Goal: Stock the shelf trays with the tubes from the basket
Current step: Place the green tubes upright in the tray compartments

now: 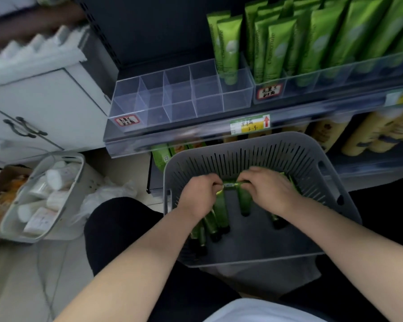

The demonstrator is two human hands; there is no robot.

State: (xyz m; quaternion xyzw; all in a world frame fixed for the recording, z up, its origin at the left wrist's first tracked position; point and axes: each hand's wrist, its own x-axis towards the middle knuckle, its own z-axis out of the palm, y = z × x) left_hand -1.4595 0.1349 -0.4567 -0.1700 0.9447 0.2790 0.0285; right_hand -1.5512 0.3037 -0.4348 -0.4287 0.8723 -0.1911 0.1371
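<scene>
A grey slotted basket (254,149) rests on my lap, with several green tubes (219,212) lying inside. My left hand (199,194) and my right hand (268,189) are both inside the basket, each gripping the crimped ends of green tubes at the far side. On the shelf above stands a clear divided tray (172,98); most of its cells hold nothing, and two green tubes (226,47) stand in its right end. A second clear tray (335,77) to the right is packed with upright green tubes.
A pale basket (44,196) of white tubes sits on the floor at left beside a cardboard box. A white cabinet (44,108) with dark handles stands left of the shelf. Yellow tubes (370,133) fill the lower shelf at right. A yellow price label (250,125) hangs on the shelf edge.
</scene>
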